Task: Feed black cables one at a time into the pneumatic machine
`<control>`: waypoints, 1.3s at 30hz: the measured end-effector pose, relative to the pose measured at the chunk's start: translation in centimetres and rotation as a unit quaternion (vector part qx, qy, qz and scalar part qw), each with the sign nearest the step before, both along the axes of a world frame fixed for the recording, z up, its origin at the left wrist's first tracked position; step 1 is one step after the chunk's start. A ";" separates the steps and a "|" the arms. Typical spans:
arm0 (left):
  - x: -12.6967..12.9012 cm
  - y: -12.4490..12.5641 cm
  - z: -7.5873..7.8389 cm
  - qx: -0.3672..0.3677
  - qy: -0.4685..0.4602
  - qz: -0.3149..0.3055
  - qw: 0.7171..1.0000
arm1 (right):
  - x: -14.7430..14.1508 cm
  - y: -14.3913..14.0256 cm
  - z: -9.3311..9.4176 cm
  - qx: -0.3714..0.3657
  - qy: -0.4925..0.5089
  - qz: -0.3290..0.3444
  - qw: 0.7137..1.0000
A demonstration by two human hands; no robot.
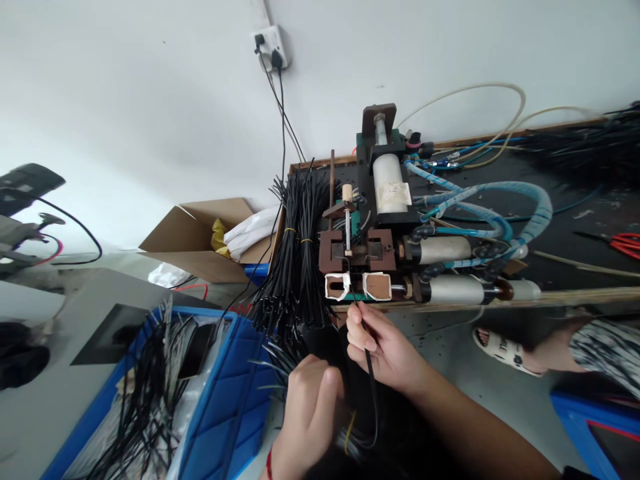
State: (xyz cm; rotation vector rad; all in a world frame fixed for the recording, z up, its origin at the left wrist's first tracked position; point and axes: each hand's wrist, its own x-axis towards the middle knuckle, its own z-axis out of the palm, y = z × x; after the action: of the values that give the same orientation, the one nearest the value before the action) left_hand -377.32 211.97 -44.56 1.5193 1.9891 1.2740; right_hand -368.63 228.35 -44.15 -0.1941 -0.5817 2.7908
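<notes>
Black cable (369,363) | right hand (385,350) fingers pinched on it | left hand (310,407) fist grips wire bundle (320,347)

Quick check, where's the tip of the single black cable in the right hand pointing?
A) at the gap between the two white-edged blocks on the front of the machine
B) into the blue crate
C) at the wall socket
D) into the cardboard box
A: the right hand pinches the thin black cable, whose tip runs up to the gap between the two white-edged blocks at the machine's front.
</notes>
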 end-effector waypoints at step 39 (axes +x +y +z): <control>-1.5 -13.4 -5.6 -0.195 -0.475 -0.188 0.837 | 19.4 0.3 4.9 0.509 0.083 0.331 0.790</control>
State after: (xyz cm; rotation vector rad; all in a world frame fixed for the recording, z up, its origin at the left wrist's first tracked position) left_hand -378.77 198.52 -50.21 0.7545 1.1166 1.0433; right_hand -349.24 228.60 -39.21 0.5825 -2.3173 2.4998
